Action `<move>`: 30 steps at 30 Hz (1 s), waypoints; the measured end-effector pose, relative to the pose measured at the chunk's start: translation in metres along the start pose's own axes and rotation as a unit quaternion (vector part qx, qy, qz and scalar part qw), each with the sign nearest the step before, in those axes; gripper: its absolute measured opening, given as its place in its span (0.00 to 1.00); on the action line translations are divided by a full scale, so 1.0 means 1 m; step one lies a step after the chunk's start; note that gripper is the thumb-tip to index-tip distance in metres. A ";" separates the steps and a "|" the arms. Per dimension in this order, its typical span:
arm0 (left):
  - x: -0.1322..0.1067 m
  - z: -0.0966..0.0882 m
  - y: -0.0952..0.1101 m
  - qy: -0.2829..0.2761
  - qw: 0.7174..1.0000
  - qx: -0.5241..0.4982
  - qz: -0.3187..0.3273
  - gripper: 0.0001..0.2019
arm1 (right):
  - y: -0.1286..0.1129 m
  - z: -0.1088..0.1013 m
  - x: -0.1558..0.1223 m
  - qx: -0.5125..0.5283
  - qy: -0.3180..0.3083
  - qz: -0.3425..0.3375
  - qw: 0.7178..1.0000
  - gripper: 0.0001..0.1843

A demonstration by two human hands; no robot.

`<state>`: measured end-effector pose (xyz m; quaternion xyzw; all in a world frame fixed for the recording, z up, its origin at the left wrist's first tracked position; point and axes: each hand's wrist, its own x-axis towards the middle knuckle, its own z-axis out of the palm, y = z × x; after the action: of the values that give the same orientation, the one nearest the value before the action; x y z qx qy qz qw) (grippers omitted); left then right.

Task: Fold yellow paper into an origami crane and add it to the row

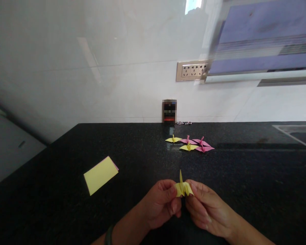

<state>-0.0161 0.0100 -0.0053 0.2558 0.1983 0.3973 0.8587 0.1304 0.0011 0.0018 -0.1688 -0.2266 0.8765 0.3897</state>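
A yellow origami crane (184, 189) is held between my two hands above the dark counter, one narrow point of it sticking up. My left hand (163, 202) pinches its left wing between thumb and fingers. On the other side, my right hand (210, 207) grips the right wing the same way. Farther back on the counter sit several finished paper cranes: yellow ones (189, 147) and pink ones (203, 149), set close together in two rows. To the left lies a stack of yellow paper (101, 175), with a pink edge showing under it.
Against the wall stands a small dark upright object (169, 112), its face blurred, with a beaded strand (184, 123) beside it. A socket panel (192, 70) is on the wall. The black counter (66, 153) meets a sink edge (293, 134) at right.
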 end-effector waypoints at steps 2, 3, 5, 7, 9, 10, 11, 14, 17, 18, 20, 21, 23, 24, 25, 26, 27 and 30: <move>0.000 0.001 0.000 -0.006 1.000 -0.011 0.006 0.09 | 0.002 0.000 0.000 0.008 -0.007 -0.006 1.000 0.12; -0.001 0.002 0.000 -0.007 1.000 -0.017 0.009 0.09 | 0.002 0.000 0.000 0.010 -0.007 -0.012 1.000 0.13; -0.001 0.003 0.000 -0.005 0.999 -0.029 0.017 0.09 | 0.003 0.000 0.001 0.017 -0.001 -0.026 1.000 0.15; -0.001 0.004 0.000 -0.002 0.999 -0.038 0.023 0.09 | 0.003 -0.001 0.002 0.023 0.010 -0.041 0.999 0.16; -0.001 0.006 0.002 0.004 0.999 -0.043 0.025 0.10 | 0.003 -0.002 0.002 0.029 0.023 -0.054 0.998 0.15; -0.001 0.006 0.002 0.006 0.999 -0.045 0.025 0.11 | 0.002 -0.003 0.002 0.031 0.028 -0.060 0.997 0.15; -0.001 0.007 0.003 0.009 0.999 -0.047 0.026 0.11 | 0.002 -0.003 0.002 0.032 0.032 -0.067 0.997 0.15; -0.001 0.008 0.005 0.019 0.998 -0.048 0.030 0.13 | 0.002 -0.004 0.003 0.025 0.045 -0.080 0.995 0.15; 0.000 0.007 0.006 0.035 0.998 -0.031 0.031 0.15 | 0.000 -0.007 0.003 0.007 0.059 -0.081 0.995 0.16; 0.000 0.005 0.006 0.040 0.999 -0.016 0.033 0.15 | -0.001 -0.008 0.003 -0.001 0.061 -0.081 0.995 0.17; 0.002 0.001 0.006 0.055 0.997 0.039 0.042 0.16 | -0.005 -0.011 0.004 -0.026 0.063 -0.084 0.994 0.16; 0.003 -0.002 0.006 0.062 0.994 0.077 0.050 0.15 | -0.008 -0.013 0.004 -0.044 0.064 -0.085 0.993 0.15; 0.005 -0.007 0.008 0.093 0.976 0.182 0.068 0.14 | -0.015 -0.018 0.005 -0.091 0.077 -0.091 0.989 0.15; 0.005 -0.010 0.010 0.097 0.963 0.244 0.066 0.14 | -0.019 -0.020 0.005 -0.123 0.088 -0.090 0.984 0.15; 0.005 -0.011 0.012 0.102 0.952 0.281 0.072 0.14 | -0.023 -0.023 0.006 -0.147 0.101 -0.089 0.980 0.16; 0.005 -0.013 0.015 0.105 0.943 0.306 0.077 0.14 | -0.026 -0.025 0.006 -0.163 0.116 -0.097 0.975 0.17; 0.005 -0.014 0.017 0.106 0.934 0.331 0.080 0.14 | -0.030 -0.027 0.007 -0.166 0.121 -0.103 0.973 0.17; 0.003 -0.014 0.021 0.106 0.918 0.373 0.079 0.13 | -0.038 -0.029 0.007 -0.172 0.130 -0.119 0.969 0.15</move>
<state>-0.0340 0.0282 -0.0043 0.5285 0.4011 0.3858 0.6410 0.1626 0.0367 -0.0032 -0.3176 -0.3396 0.7425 0.4822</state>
